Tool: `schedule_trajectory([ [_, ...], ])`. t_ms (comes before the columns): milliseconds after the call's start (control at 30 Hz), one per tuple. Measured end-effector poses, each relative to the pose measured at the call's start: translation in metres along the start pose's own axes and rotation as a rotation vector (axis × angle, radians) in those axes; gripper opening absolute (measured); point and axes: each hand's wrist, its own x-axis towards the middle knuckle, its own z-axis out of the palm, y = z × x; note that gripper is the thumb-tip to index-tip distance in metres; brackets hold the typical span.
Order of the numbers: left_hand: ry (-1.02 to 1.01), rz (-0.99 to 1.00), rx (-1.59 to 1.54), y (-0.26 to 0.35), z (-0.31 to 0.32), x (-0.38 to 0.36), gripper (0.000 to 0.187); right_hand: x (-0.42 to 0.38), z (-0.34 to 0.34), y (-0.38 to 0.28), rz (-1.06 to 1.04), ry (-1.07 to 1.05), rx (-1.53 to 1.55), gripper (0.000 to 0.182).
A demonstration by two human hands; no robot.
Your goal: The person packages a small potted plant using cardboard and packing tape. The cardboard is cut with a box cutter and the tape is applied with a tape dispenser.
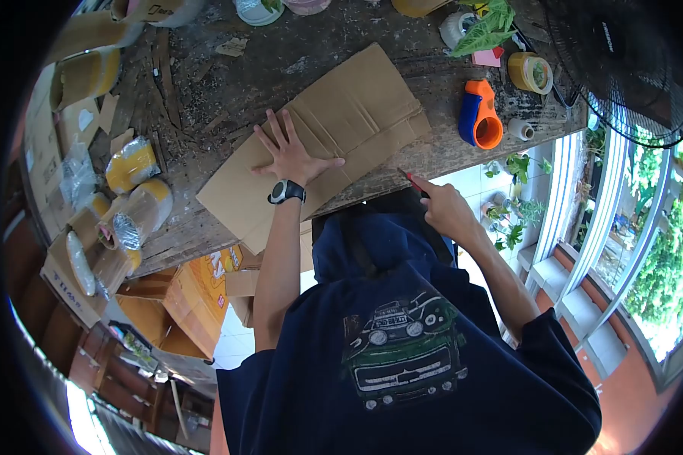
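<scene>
A flat piece of brown cardboard [357, 95] with crease lines lies slantwise on the worn wooden table, its lower left end jutting past the front edge. My left hand [292, 159], with a dark watch on the wrist, presses flat on it with the fingers spread. To the right, near the table's front edge, my right hand [448, 208] is closed around a red-handled cutter [414, 182]. The cutter's tip points up and left, just off the cardboard's lower right edge. My fingers hide most of its handle.
An orange and blue tape dispenser [481, 117], a small white roll [520, 130] and a yellow tape roll [530, 73] sit at the right. A black fan [622, 61] stands beyond them. Taped cardboard pieces [140, 205] crowd the left. An open carton [176, 303] is below the table.
</scene>
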Motion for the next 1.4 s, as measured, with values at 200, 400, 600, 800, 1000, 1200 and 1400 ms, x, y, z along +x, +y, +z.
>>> schedule_trajectory([
  [200,0.041,-0.002,-0.012,-0.001,-0.001,-0.002,0.162,0.114,-0.03,-0.057,-0.309,0.324,0.12,0.059],
  [400,0.031,0.005,-0.014,-0.002,0.005,0.001,0.161,0.056,-0.005,-0.009,-0.137,0.172,-0.02,0.064],
  [600,0.068,0.022,-0.032,-0.003,0.007,0.003,0.161,0.032,-0.024,-0.005,-0.079,0.103,0.017,0.063],
  [800,0.053,0.007,-0.016,-0.004,0.004,-0.006,0.163,0.142,-0.039,-0.054,-0.2,0.276,-0.015,0.061],
  [1000,-0.009,-0.044,0.02,0.002,-0.001,0.0,0.165,0.019,-0.017,0.01,-0.008,0.09,-0.053,0.065],
  [1200,0.047,0.004,0.026,-0.004,-0.003,0.0,0.164,-0.002,-0.032,0.012,-0.142,0.237,0.154,0.058],
  [1400,-0.021,-0.014,0.236,-0.007,-0.032,-0.026,0.161,0.038,-0.031,-0.02,-0.219,0.363,0.189,0.056],
])
